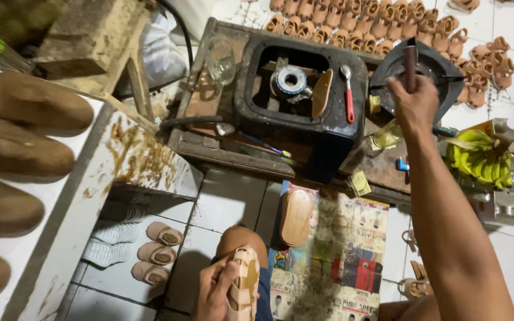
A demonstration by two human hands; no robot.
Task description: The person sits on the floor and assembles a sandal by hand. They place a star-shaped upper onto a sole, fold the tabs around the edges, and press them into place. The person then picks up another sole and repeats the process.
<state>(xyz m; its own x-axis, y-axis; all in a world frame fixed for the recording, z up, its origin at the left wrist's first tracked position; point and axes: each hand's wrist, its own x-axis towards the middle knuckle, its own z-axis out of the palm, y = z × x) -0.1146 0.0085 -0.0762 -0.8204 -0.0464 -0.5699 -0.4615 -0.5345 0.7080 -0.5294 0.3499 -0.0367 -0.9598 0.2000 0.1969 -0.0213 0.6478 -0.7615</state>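
gripped in left hand (212,292): tan strappy sandal (244,288).

A sheet of printed paper (328,255), a newspaper or poster page, lies flat on the tiled floor below the low wooden bench. It is rectangular, tan and cream, with blocks of red, blue, yellow and black picture panels, and it is smeared with dark grime down the middle. On the bench edge just above it rests a small folded yellow-green packet (360,183). At the far right, behind the bunch of green bananas, stands a flat package (488,126) with an orange-yellow panel and a clear plastic front; its details are too small to tell.
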